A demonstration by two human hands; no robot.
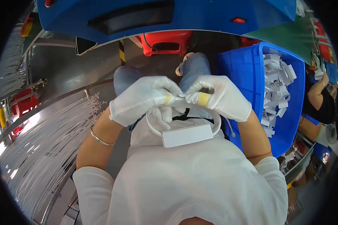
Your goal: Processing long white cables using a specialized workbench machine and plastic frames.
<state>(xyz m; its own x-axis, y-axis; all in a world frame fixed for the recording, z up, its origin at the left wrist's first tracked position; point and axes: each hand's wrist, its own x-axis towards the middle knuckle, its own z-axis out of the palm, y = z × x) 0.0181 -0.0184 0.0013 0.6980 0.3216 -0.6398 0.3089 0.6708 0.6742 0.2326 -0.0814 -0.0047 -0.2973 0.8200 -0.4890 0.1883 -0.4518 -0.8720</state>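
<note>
Both gloved hands (144, 98) (219, 96) raised, pinching white cable (182, 95)

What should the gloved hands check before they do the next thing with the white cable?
1. Both hands on the cable: left hand and right hand pinch it between them. Ok.
2. White cable loop free of tangles: looks ok.
3. White block supported: hangs at the loop's bottom, against the shirt. Ok.
4. Cable tip between the fingers: too small, cannot tell.
5. Blue bin within reach: beside the right hand. Ok.
</note>
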